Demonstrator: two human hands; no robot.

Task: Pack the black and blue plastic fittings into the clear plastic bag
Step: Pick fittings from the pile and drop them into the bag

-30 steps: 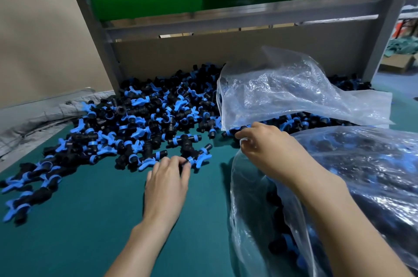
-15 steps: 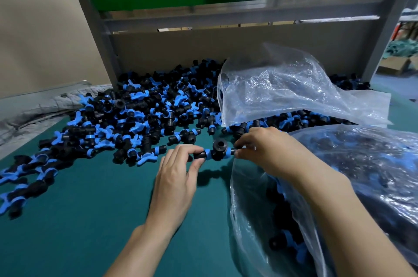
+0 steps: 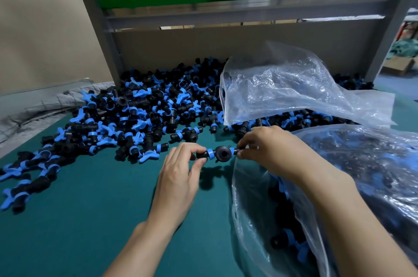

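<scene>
A black tee fitting with a blue ring (image 3: 220, 153) hangs just above the green table, held at both ends. My left hand (image 3: 181, 177) pinches its left end. My right hand (image 3: 269, 150) pinches its right end and also grips the rim of the clear plastic bag (image 3: 255, 213), which lies open at the right with several fittings inside. A large heap of black and blue fittings (image 3: 140, 113) spreads across the table behind and to the left of my hands.
A second crumpled clear bag (image 3: 294, 89) lies on the heap at the back right. A grey metal frame (image 3: 226, 16) and a cardboard panel close off the back. Grey padding (image 3: 40, 107) lies at the left edge. Green table surface (image 3: 79, 220) lies in front.
My left hand picked a fitting off the edge of the heap and brought it right, to the bag's mouth. My right hand now pinches its other end.
</scene>
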